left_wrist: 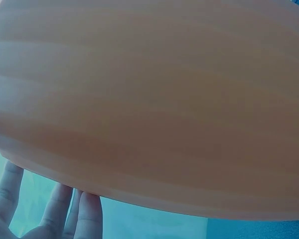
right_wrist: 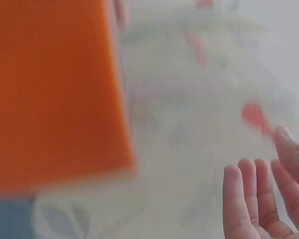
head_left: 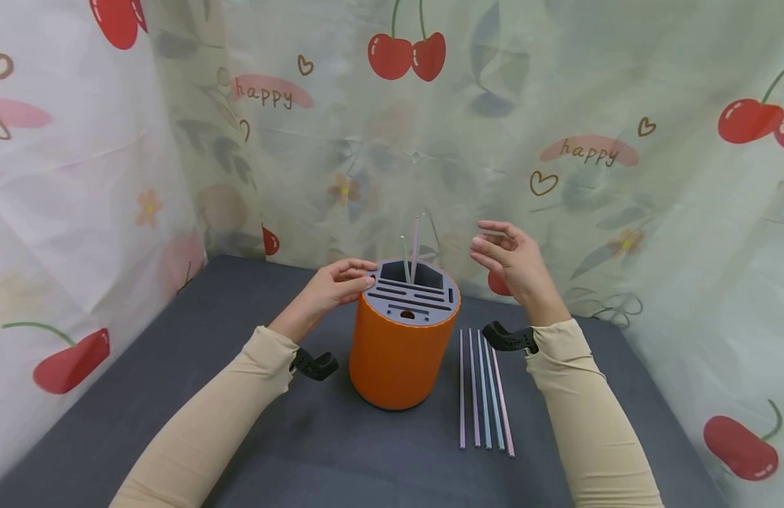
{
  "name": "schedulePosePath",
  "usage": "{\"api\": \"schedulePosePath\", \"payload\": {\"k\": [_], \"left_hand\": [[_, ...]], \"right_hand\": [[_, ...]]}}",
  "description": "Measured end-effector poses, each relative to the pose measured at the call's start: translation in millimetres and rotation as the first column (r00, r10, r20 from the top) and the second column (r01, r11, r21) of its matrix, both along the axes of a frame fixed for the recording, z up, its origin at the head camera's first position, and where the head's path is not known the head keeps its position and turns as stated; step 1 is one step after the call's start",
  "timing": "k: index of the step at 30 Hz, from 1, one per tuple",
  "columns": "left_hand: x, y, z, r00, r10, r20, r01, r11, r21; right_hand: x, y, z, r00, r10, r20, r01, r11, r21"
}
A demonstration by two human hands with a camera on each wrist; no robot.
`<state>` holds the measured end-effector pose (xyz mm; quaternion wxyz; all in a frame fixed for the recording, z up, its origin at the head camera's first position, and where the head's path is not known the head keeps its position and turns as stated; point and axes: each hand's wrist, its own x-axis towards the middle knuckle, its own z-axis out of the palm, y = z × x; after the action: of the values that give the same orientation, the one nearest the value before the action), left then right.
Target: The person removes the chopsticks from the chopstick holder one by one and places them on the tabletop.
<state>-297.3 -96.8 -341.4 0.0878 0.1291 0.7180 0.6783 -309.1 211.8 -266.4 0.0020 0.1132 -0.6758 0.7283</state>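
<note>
An orange round knife block (head_left: 398, 360) with a grey slotted top (head_left: 407, 296) stands upright on the table. Thin pastel straws (head_left: 414, 247), pinkish and greenish, rise out of the large opening at the back of its top. My left hand (head_left: 334, 286) rests at the block's left rim, thumb on the near side; in the left wrist view, its fairly straight fingers (left_wrist: 50, 209) reach the block's orange wall (left_wrist: 154, 109). Raised to the right of the block, my right hand (head_left: 509, 261) holds nothing, its fingers loosely bent and apart from the straws.
Several more pastel straws (head_left: 485, 395) lie side by side on the dark grey table (head_left: 341, 458), right of the block and near my right forearm. A cherry-patterned curtain (head_left: 455, 141) hangs behind the table and along both sides. Each wrist wears a black band (head_left: 509, 337).
</note>
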Motion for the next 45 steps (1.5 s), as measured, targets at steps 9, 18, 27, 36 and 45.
{"api": "schedulePosePath", "payload": {"k": [9,18,27,36,45], "left_hand": [[-0.3,0.1,0.1,1.0,0.017,0.01,-0.017,1.0,-0.001],[0.6,0.1,-0.5,1.0,-0.007,-0.001,0.007,1.0,0.008],[-0.9,0.3,0.3,1.0,-0.006,0.002,0.006,1.0,0.017],[0.5,-0.6,-0.6,1.0,-0.005,-0.005,0.005,1.0,0.015],[0.3,-1.1,-1.3,1.0,0.009,-0.003,-0.009,1.0,0.002]], "right_hand": [[12.7,-58,-0.2,0.991,0.122,-0.047,-0.11,0.971,0.212],[6.9,-70,-12.2,0.993,0.111,-0.025,-0.087,0.88,0.467],[3.6,-74,-12.9,0.993,0.113,-0.029,-0.077,0.821,0.566],[8.1,-72,-6.7,0.993,0.091,-0.07,-0.054,0.907,0.417],[8.0,-40,56.6,0.949,-0.023,-0.315,-0.024,0.989,-0.145]]}}
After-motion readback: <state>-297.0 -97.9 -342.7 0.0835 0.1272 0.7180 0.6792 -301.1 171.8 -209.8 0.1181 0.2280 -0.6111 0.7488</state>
